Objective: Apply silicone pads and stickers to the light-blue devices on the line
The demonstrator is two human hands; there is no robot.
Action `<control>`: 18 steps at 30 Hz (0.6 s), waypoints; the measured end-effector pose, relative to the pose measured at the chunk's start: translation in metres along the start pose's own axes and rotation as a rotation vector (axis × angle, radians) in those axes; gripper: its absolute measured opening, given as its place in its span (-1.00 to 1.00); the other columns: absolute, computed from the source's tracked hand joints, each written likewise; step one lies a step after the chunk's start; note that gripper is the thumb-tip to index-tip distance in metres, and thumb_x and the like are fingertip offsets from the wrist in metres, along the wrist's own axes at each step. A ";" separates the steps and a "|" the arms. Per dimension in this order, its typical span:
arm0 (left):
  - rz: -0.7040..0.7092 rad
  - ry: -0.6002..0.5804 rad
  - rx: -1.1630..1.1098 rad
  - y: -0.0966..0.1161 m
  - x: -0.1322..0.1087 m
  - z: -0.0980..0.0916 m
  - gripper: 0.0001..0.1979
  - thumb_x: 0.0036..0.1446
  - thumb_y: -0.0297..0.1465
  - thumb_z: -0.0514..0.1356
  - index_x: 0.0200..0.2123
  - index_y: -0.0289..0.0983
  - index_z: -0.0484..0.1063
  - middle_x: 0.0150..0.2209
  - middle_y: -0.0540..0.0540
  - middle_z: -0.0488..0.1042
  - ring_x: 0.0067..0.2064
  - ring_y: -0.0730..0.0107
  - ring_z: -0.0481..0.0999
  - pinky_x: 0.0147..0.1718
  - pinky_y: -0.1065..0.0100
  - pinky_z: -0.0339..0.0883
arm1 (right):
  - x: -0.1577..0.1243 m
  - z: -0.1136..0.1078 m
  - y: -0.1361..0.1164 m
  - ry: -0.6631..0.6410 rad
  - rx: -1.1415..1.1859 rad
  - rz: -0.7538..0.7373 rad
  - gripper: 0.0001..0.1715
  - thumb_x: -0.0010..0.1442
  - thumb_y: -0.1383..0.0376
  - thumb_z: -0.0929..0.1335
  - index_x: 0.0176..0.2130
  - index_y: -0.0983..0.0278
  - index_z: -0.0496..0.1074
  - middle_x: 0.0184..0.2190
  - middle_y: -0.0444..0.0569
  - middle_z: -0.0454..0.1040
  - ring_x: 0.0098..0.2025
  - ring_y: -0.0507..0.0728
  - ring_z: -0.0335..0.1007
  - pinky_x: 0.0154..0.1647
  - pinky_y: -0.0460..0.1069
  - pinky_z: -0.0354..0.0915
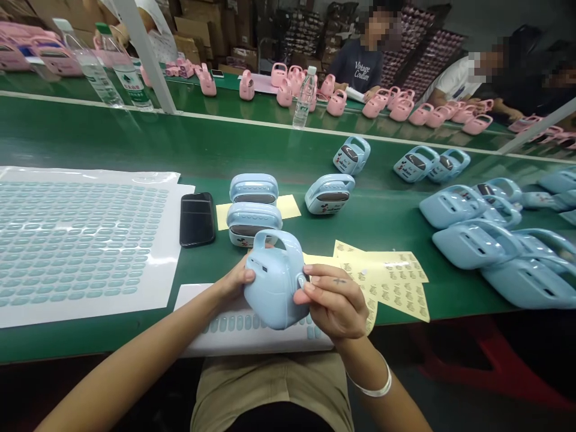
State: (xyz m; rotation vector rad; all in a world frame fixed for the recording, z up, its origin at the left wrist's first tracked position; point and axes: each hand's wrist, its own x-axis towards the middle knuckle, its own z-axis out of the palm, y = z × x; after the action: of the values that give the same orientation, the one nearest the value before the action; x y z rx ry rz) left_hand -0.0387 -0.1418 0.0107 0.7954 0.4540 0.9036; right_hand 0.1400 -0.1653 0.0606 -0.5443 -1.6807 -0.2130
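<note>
While gripped between both hands, a pale blue handled plastic casing (pixel 275 282) low at six o'clock, left hand (pixel 234 279) half closed around its near side, right hand (pixel 332 303) curled against its other side; yellow sticker sheets (pixel 382 282) at three o'clock from it, black phone (pixel 197 219) at eleven

1. The blue case (pixel 274 294) under my fingers (pixel 324 292) is smooth, glossy plastic.
2. The yellow sticker sheets (pixel 382 282) beside it look like matt paper.
3. The bangle (pixel 375 381) on my wrist is polished metal.
4. The green tabletop (pixel 90 342) looks smooth, with a soft sheen.
</note>
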 end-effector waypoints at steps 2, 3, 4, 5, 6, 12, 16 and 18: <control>0.009 -0.011 0.004 0.001 0.000 0.001 -0.33 -0.23 -0.07 0.35 -0.05 -0.27 0.35 -0.13 -0.17 0.48 -0.14 0.12 0.46 -0.17 0.22 0.31 | 0.001 0.000 0.000 -0.021 0.026 0.061 -0.94 0.10 0.43 0.40 -0.33 0.36 0.42 -0.39 -0.09 0.36 -0.22 0.11 0.47 -0.32 0.01 0.53; 0.013 -0.023 0.006 0.001 0.000 0.001 -0.33 -0.22 -0.07 0.35 -0.05 -0.27 0.36 -0.12 -0.17 0.48 -0.13 0.11 0.46 -0.16 0.22 0.30 | 0.001 -0.001 0.001 -0.042 0.045 0.089 -0.94 0.11 0.42 0.39 -0.32 0.34 0.43 -0.40 -0.09 0.36 -0.21 0.11 0.46 -0.32 0.02 0.53; 0.017 -0.036 0.006 0.002 0.000 0.002 -0.34 -0.21 -0.07 0.34 -0.05 -0.28 0.36 -0.12 -0.18 0.48 -0.12 0.11 0.46 -0.14 0.22 0.30 | 0.001 -0.002 0.001 -0.066 0.064 0.107 -0.94 0.12 0.41 0.38 -0.31 0.31 0.43 -0.40 -0.09 0.37 -0.19 0.12 0.45 -0.32 0.03 0.52; 0.022 -0.045 0.002 0.002 0.001 0.002 -0.34 -0.20 -0.08 0.34 -0.04 -0.28 0.36 -0.11 -0.18 0.48 -0.12 0.11 0.46 -0.12 0.20 0.29 | 0.001 -0.004 0.002 -0.094 0.082 0.111 -0.94 0.15 0.38 0.37 -0.28 0.30 0.43 -0.39 -0.07 0.37 -0.15 0.14 0.43 -0.30 0.04 0.51; 0.023 -0.052 -0.007 0.002 0.002 0.003 -0.34 -0.19 -0.08 0.33 -0.03 -0.29 0.36 -0.11 -0.19 0.48 -0.11 0.09 0.46 -0.09 0.19 0.28 | 0.001 -0.006 0.003 -0.126 0.093 0.103 -0.88 0.19 0.29 0.34 -0.25 0.28 0.43 -0.37 -0.04 0.38 -0.10 0.17 0.40 -0.27 0.06 0.50; -0.108 -0.106 -0.190 0.001 0.007 0.000 -0.36 -0.14 -0.02 0.27 -0.05 -0.30 0.40 -0.16 -0.18 0.53 -0.11 0.08 0.49 -0.10 0.15 0.31 | -0.002 -0.014 0.016 -0.346 0.301 0.353 -0.43 0.29 -0.03 0.04 0.02 0.16 0.36 -0.03 0.08 0.26 0.13 0.25 0.22 0.02 0.21 0.33; -0.223 -0.249 -0.141 0.002 0.006 0.002 -0.33 -0.19 0.01 0.30 -0.07 -0.31 0.42 -0.19 -0.16 0.55 -0.18 0.16 0.51 -0.17 0.25 0.35 | 0.003 0.000 0.030 -0.413 0.559 0.522 -0.35 0.17 -0.14 0.19 0.10 0.17 0.18 -0.02 0.10 0.28 0.10 0.21 0.25 0.05 0.18 0.28; -0.233 -0.309 -0.088 0.003 0.005 0.004 -0.34 -0.19 -0.01 0.31 -0.06 -0.29 0.42 -0.17 -0.14 0.54 -0.19 0.19 0.51 -0.20 0.30 0.35 | 0.009 0.008 0.035 -0.482 0.623 0.467 -0.29 0.05 -0.25 0.20 -0.07 0.22 0.29 -0.17 0.05 0.35 -0.08 0.16 0.36 -0.06 0.12 0.34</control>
State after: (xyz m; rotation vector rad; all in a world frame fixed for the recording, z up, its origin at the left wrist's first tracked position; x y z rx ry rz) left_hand -0.0349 -0.1386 0.0156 0.7685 0.2272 0.5679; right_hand 0.1490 -0.1290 0.0622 -0.5123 -1.8952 0.8137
